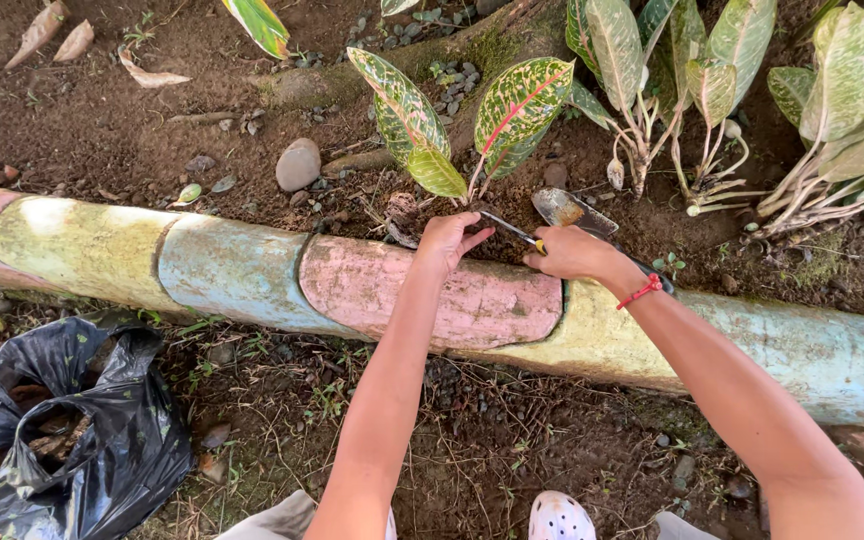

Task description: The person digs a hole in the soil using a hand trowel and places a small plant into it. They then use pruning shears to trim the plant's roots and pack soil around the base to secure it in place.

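The small garden trowel [570, 212] lies over the soil of the bed, just behind the painted curved border [252, 275], with its worn metal blade pointing toward the spotted-leaf plant [472, 125]. The right hand [572, 252] is closed around its handle, so the handle is mostly hidden; a red string bracelet [642, 291] sits on that wrist. The trowel looks stiff and rather light, and I judge the handle is the proper place to grip it, because the blade edge is thin and dirty. The left hand [447, 240] rests on the soil beside the plant base, fingers bent and loosely together, touching the earth or small debris; I cannot tell if it pinches something. The plant stems seem soft and easy to break. On the ground at the lower left, a black plastic bag [72, 430] stands open, and inside it there are dry brown leaves and plant waste. A grey stone [298, 164] lies further back in the bed.
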